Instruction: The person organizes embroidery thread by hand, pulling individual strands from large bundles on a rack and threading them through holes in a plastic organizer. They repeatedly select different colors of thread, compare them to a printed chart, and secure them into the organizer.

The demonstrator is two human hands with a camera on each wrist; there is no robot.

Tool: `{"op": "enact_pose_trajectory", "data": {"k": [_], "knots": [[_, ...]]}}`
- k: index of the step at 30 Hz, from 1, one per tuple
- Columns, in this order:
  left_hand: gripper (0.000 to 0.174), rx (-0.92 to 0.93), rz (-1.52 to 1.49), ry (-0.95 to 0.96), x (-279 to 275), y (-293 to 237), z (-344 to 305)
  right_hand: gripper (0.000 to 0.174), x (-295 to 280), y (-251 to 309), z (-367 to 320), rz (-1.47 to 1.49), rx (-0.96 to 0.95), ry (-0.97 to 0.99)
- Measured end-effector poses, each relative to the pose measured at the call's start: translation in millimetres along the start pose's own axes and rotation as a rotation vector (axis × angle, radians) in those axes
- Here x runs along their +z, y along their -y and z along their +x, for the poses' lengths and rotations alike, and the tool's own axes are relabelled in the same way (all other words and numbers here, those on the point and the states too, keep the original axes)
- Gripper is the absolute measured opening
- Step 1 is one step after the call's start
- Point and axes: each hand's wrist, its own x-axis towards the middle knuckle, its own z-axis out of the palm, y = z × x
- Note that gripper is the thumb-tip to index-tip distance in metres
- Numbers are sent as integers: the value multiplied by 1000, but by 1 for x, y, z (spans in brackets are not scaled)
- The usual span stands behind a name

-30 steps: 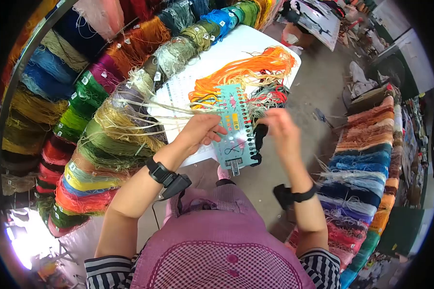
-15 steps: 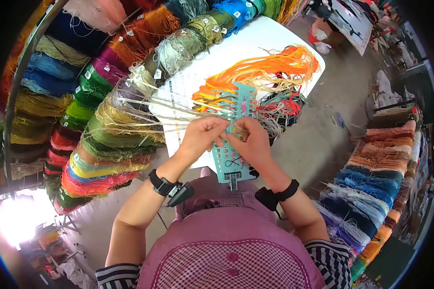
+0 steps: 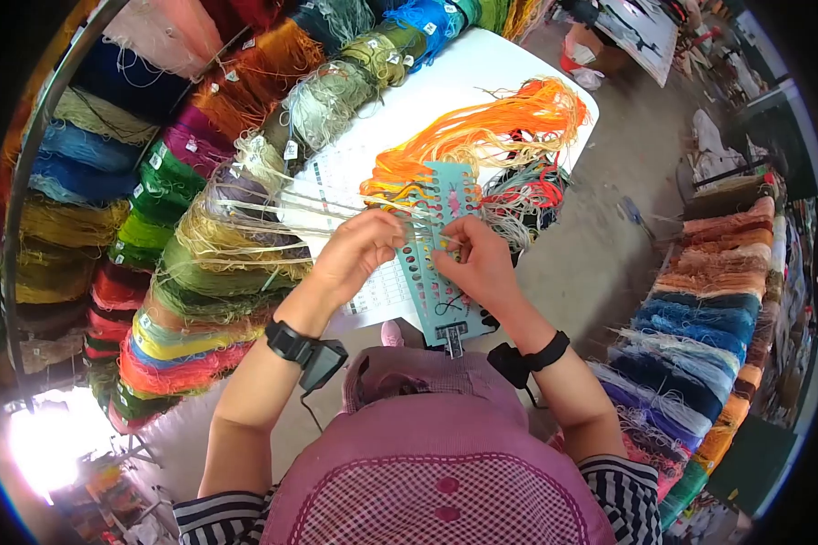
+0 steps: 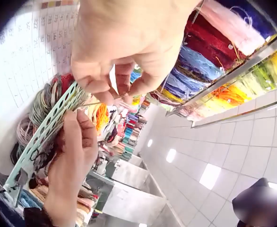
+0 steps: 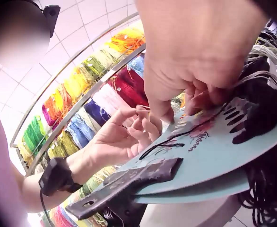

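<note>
A pale teal card (image 3: 427, 286) with rows of punched holes and a flower print lies before me in the head view. A metal clip (image 3: 451, 338) grips its near end. My left hand (image 3: 359, 250), at the card's left edge, pinches a thin pale thread (image 4: 100, 102) between thumb and fingers. The thread stretches over to my right hand (image 3: 477, 263), which pinches it close over the card, thumb and forefinger together. In the right wrist view, a black cord loop (image 5: 157, 148) lies on the card, with dark thread (image 5: 261, 111) hanging at its edge.
Hanks of coloured thread (image 3: 204, 313) hang on a rail at left, pale strands reaching toward the card. Orange thread (image 3: 482, 127) lies on the white table (image 3: 495, 59) beside a printed chart (image 3: 377, 295). A second thread rack (image 3: 691, 327) stands at right.
My right hand, raised to the right of the card a second ago, came in over it to meet the left. Since then the left hand has drawn slightly leftward, apart from the right.
</note>
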Motion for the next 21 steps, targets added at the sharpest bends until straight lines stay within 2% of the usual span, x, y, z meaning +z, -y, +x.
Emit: {"op": "enact_pose_trajectory", "data": {"k": [1, 2, 4, 5, 6, 7, 8, 10, 12, 14, 15, 17, 18, 19, 20, 21], "knots": [[20, -88, -215, -42, 7, -5, -4, 43, 1, 0, -1, -47, -13, 20], [20, -89, -214, -35, 11, -10, -6, 43, 1, 1, -3, -50, -12, 14], [22, -175, 206, 250, 15, -18, -4, 55, 0, 13, -6, -106, 32, -39], [18, -153, 420, 247, 22, -12, -1, 55, 2, 11, -6, -109, 32, -42], [18, -155, 419, 249, 25, -1, 3, 60, 5, 5, -6, -117, -19, -73], [19, -146, 558, 303, 27, 10, 8, 64, 6, 3, -7, -125, -71, -104], [21, -135, 698, 357, 26, 16, 10, 64, 4, 5, -8, -125, -71, -104], [22, -108, 681, 377, 12, 11, 9, 60, -1, 13, -7, -193, 2, -1], [20, 246, 718, 280, -23, -3, 4, 60, -1, 9, -6, -140, 26, 12], [17, 215, 795, -55, -42, -52, -28, 59, -2, 10, -4, -90, 49, 20], [20, 134, 730, -165, -64, -78, -38, 58, -3, 12, -4, -83, 94, 32], [24, 201, 575, -373, -111, -116, -62, 58, -3, 16, -4, -75, 135, 42], [23, 190, 463, -371, -148, -137, -66, 59, -4, 18, -4, -59, 167, 51], [30, 265, 478, -486, -151, -152, -78, 59, -4, 20, -4, -44, 197, 58], [21, 360, 602, -593, -163, -164, -86, 59, -2, 17, -4, -49, 191, 53], [21, 480, 781, -705, -168, -171, -87, 58, 0, 13, -4, -95, 109, 33]]}}
